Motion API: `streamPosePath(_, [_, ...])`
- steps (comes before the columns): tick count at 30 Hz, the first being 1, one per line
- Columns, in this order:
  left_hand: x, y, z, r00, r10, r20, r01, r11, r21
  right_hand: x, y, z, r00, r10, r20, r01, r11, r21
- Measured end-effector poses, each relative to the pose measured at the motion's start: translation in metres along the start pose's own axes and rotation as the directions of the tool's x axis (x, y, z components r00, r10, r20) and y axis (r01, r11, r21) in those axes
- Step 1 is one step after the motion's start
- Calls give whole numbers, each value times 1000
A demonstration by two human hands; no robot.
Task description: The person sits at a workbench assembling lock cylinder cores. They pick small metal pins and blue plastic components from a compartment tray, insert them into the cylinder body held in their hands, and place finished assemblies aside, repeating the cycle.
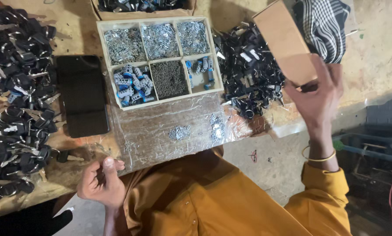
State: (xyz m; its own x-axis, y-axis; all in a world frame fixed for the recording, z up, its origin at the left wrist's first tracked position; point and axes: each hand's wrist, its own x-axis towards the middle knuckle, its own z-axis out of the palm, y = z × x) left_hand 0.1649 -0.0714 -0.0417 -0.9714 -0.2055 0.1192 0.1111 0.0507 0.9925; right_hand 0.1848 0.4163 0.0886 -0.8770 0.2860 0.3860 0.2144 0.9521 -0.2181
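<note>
The brown cardboard box is tilted above the heap of black key parts at the worktop's right end, held in the right hand's closed grip, while the left hand rests curled at the near edge, its grip's contents hidden, below the compartmented tray.

Dim, warm, low-contrast light, brighter upper right on the bare floor. Glare off the clear plastic sheet and the metal bits in the divided tray. Dark lower right corner, detail lost. Right hand and cardboard box softly motion-blurred. Mild wide-angle stretch at edges.
</note>
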Motion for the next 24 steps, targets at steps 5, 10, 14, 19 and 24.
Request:
streamPosePath(5, [1, 1, 1, 1000, 19, -5, -19, 999, 28, -17, -18, -3, 997, 69, -31, -67, 996, 65])
streamPosePath(10, [-1, -2, 1, 1000, 7, -8, -7, 1000, 8, -29, -11, -30, 985, -102, -136, 99, 995, -33])
streamPosePath(14, [-2, -5, 0, 1000, 4, -2, -4, 1000, 2, -38, -21, -47, 982, -86, -169, 86, 996, -9])
streamPosePath(19, [-2, -4, 0, 1000, 29, 11, -29, 999, -20, -24, -51, -39, 995, -104, 9, 104, 994, -19])
streamPosePath(24, [0, 1, 0, 999, 32, 13, -32, 999, 31, -3, -53, -54, 992, -119, -43, 120, 993, 20])
